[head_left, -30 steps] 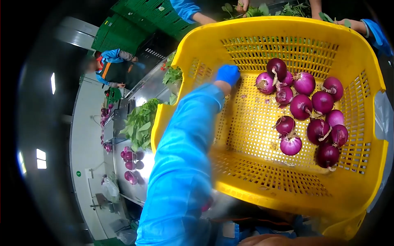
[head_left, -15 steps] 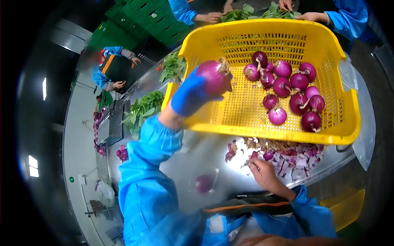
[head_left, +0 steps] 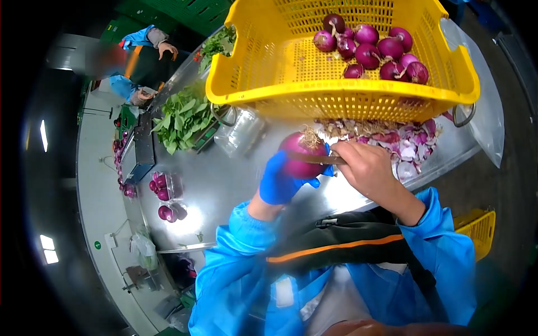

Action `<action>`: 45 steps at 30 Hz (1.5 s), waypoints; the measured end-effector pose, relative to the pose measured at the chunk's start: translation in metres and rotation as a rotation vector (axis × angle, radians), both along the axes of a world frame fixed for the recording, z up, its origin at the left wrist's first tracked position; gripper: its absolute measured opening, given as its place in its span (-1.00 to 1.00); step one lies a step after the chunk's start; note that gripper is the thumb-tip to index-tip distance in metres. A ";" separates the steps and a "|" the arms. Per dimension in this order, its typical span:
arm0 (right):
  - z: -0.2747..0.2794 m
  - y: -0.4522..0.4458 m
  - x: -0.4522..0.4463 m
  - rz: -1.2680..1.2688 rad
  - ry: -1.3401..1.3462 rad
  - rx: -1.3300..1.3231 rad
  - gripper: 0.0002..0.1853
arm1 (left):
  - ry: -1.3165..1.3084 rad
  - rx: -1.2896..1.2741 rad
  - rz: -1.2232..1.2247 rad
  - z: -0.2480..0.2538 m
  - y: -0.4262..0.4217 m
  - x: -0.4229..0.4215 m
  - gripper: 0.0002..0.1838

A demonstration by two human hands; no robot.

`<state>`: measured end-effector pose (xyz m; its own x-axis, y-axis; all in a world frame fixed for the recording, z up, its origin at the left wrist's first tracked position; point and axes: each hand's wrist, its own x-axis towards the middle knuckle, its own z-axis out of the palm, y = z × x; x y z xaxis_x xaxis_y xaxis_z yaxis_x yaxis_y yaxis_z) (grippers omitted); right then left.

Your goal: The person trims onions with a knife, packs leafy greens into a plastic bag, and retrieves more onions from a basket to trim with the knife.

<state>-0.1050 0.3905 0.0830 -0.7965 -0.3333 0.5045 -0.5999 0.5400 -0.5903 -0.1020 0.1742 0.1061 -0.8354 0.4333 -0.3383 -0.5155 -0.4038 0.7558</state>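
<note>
My left hand [head_left: 274, 180], in a blue glove, is closed around a large red onion [head_left: 297, 168] above the metal table. Dry roots show at the onion's upper end. A knife [head_left: 315, 159] is in my bare right hand [head_left: 367, 169], its blade lying across the onion's near face. Just beyond my hands stands a yellow crate [head_left: 342, 89] with several red onions [head_left: 367, 56] inside. Onion skins and root trimmings [head_left: 406, 147] lie in a heap against the crate's near side.
Leafy greens [head_left: 182, 120] and clear plastic packs [head_left: 241, 134] lie left of the crate. Packed red onions [head_left: 162, 187] rest at the table's left. A co-worker [head_left: 145, 67] stands at the far left. Another yellow crate [head_left: 479, 232] is at the right, below table height.
My left hand has brought the onion down from over the crate toward my body. My right hand has come up beside it, with the knife blade now across the onion. The view has shifted.
</note>
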 end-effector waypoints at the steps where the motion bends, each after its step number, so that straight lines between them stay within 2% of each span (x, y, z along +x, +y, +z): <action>1: -0.002 -0.001 0.002 0.003 -0.001 0.024 -0.73 | -0.010 0.011 -0.011 -0.009 -0.002 0.005 -0.10; 10: -0.026 -0.012 0.010 -0.015 0.067 0.078 -0.66 | -0.025 -0.141 -0.003 -0.020 -0.006 0.034 -0.13; 12: -0.048 -0.013 0.007 -0.053 0.059 0.087 -0.66 | -0.084 -0.112 0.093 -0.024 0.000 0.042 -0.19; 15: -0.098 0.009 0.005 -0.202 -0.034 0.046 -0.67 | 0.007 0.016 0.029 -0.020 -0.009 0.042 -0.17; 17: -0.105 0.012 0.000 -0.259 -0.039 -0.014 -0.68 | 0.091 -0.022 0.075 -0.013 -0.007 0.037 -0.17; 19: -0.092 0.008 0.005 -0.241 0.010 -0.093 -0.69 | 0.060 0.001 0.153 -0.025 -0.008 0.035 -0.21; 22: -0.066 -0.006 0.015 -0.153 -0.063 -0.016 -0.72 | 0.179 -0.181 0.209 -0.041 -0.006 0.028 -0.24; 23: -0.057 -0.010 0.019 -0.136 -0.093 0.003 -0.71 | 0.245 -0.202 0.261 -0.062 -0.013 0.027 -0.22; 26: -0.043 -0.017 0.020 -0.097 -0.142 0.056 -0.69 | 0.358 -0.405 0.278 -0.058 -0.010 0.028 -0.17; 32: -0.051 -0.020 0.012 -0.086 -0.115 0.098 -0.68 | 0.331 -0.436 0.227 -0.067 -0.014 0.030 -0.10; 35: -0.072 -0.018 0.006 -0.106 -0.120 0.093 -0.68 | 0.251 -0.412 0.203 -0.070 -0.012 0.032 -0.08; 38: -0.096 0.002 0.001 -0.203 -0.153 0.052 -0.63 | 0.252 -0.247 0.199 -0.038 0.002 0.032 -0.09; 42: -0.083 -0.005 0.013 -0.161 -0.255 -0.101 -0.62 | 0.238 -0.416 0.208 -0.062 -0.009 0.027 -0.12; 45: -0.071 -0.010 0.007 -0.134 -0.228 -0.112 -0.64 | 0.370 -0.450 0.189 -0.068 -0.004 0.022 -0.12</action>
<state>-0.0984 0.3802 0.0123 -0.9268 -0.1701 0.3349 -0.3726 0.5294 -0.7622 -0.0805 0.1700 0.0384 -0.9809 0.1481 -0.1261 -0.1365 -0.0623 0.9887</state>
